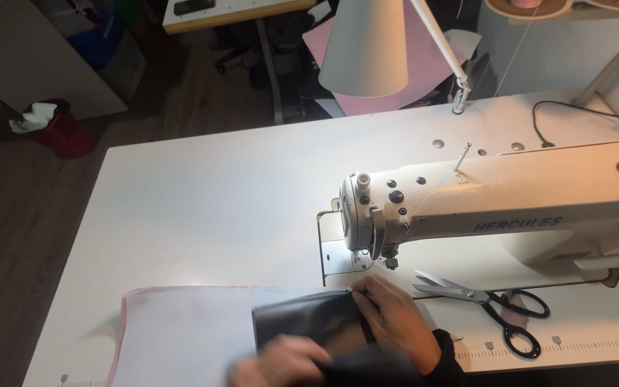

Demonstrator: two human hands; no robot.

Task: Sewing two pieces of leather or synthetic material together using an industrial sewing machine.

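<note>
Black fabric piece (309, 322) at 6 o'clock on desk (216, 208), looks thin, floppy, kinda slick. Right hand (392, 319) pinching its top corner, left hand (288, 358) blurred, flat on it. Grab edges, I'd say.

The cloth (309, 322) under the two hands is shiny black, the sheet (180, 330) beside them is pale with a pink edge, the sewing machine (510, 201) past them is cream, and the scissors (488, 304) have black handles.

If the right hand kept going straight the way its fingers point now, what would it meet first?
Probably the sewing machine's needle area, just beyond the right hand on the dark fabric; depth is unclear.
</note>
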